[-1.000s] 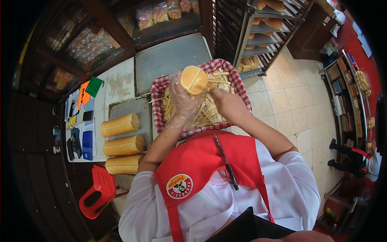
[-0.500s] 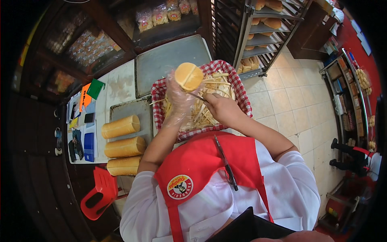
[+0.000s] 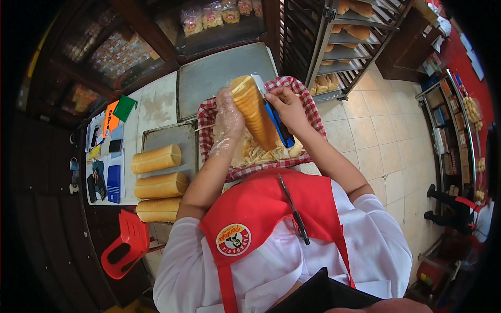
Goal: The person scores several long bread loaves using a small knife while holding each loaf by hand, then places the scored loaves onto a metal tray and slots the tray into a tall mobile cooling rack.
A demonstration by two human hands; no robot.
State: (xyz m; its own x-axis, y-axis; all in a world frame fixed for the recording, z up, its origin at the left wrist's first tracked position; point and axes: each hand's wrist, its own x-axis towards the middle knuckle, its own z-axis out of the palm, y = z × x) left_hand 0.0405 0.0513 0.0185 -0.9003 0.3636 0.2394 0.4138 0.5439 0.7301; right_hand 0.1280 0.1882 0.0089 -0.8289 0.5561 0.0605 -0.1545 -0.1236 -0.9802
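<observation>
A long golden-brown bread loaf stood tilted, its far end raised and its near end down among pale crust trimmings. It was partly pared, with lighter strips along its side. A knife with a blue handle and a pale blade lay against the loaf's right side, the blade pointing far. Both sat over a basket lined with red-and-white checked cloth on the tabletop.

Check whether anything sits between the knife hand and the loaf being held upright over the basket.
Nothing visible does. The right hand presses the blue-handled knife straight against the loaf, which the gloved left hand steadies above the checked basket.
</observation>
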